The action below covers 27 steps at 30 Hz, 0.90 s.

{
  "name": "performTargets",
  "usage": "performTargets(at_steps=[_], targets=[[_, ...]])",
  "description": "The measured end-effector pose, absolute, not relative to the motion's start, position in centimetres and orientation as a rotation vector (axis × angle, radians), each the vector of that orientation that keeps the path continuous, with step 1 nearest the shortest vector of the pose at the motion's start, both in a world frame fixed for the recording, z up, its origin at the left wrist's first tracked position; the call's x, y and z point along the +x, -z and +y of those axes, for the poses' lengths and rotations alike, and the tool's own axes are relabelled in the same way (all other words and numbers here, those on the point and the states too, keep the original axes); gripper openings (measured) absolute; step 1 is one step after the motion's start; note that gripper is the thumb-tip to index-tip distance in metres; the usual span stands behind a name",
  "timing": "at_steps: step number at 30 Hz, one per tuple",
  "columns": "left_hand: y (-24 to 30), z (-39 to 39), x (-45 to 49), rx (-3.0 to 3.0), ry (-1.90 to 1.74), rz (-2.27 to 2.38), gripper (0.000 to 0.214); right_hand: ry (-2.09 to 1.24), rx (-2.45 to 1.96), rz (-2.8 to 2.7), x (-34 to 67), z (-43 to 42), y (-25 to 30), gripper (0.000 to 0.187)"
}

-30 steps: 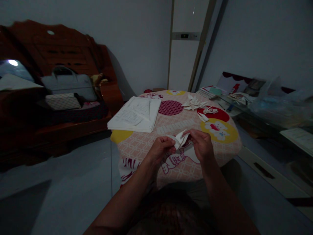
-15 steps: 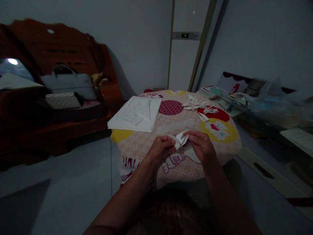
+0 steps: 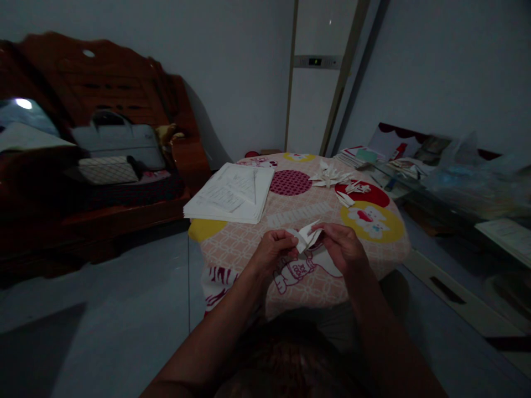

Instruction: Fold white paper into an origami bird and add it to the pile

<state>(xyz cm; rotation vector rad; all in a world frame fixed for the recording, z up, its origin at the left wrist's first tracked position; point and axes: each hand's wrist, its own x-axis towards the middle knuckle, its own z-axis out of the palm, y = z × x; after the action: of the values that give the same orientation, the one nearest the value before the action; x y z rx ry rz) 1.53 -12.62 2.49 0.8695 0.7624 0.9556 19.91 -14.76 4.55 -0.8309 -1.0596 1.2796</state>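
Observation:
A small folded white paper piece (image 3: 306, 237) is held between both my hands above the near edge of a round table (image 3: 232, 243) covered with a pink patterned cloth. My left hand (image 3: 271, 253) pinches its left side with closed fingers. My right hand (image 3: 342, 247) grips its right side, fingers curled round it. Part of the paper is hidden behind my fingers.
A stack of white printed sheets (image 3: 232, 193) lies at the table's left. Several folded paper pieces (image 3: 332, 177) sit at the far right of the table. A dark wooden bench with a grey bag (image 3: 118, 141) stands to the left. A cluttered glass shelf (image 3: 456, 177) runs along the right.
My hands have stayed in place with the paper. My right fingers have shifted slightly on the fold, and the paper's upper tip has tilted a little.

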Motion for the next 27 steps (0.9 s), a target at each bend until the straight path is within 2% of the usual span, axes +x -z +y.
performTargets(at_steps=[14,24,27], targets=[[-2.4,-12.4,1.7,0.88,-0.928,0.712,0.028,-1.301,-0.844,-1.057,20.0,-14.7,-4.6,0.013],[-2.4,-13.2,2.2,0.833,-0.913,0.66,0.031,-0.942,-0.863,-1.141,19.3,-15.0,-4.8,0.002],[-2.5,-13.3,2.4,0.815,-0.918,0.656,0.032,-0.955,-0.871,-1.103,19.1,-15.2,-4.7,0.004]])
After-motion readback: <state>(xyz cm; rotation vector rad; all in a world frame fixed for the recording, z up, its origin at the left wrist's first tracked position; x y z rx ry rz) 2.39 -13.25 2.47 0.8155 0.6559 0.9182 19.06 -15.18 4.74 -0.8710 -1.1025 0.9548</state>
